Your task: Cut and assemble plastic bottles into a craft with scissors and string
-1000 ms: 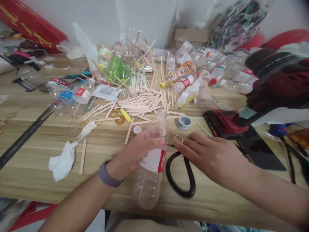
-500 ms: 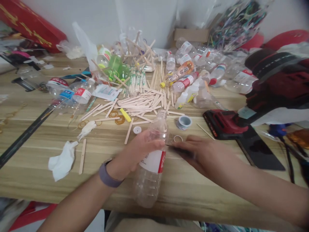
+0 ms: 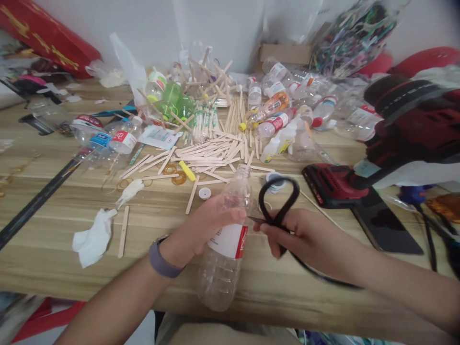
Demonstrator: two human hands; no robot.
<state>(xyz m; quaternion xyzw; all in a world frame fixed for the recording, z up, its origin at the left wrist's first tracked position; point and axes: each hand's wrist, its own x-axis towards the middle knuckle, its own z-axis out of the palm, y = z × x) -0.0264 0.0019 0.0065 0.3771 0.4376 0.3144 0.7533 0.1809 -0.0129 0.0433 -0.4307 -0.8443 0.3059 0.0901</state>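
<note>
Now, left hand has its fingers curled round the upper part of a clear ribbed plastic bottle w/ red-&-white label, near the front edge of the wooden table; right hand has its fingers closed on black-handled metal scissors, handles spread, tip at or just beside the bottle. Prob. best to brace the bottle, get L thumb clear of the pt. & push gently, b/c thin plastic may buckle.

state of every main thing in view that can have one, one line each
Clear bottle: uncapped, labelled, tilted
Left hand: closed around the bottle
Scissors: handles spread, tip at the bottle's side
Right hand: gripping the scissors
Orange bottle: lying down, yellow cap on
White tissue: crumpled
Phone-like slab: dark surface, flat
</note>
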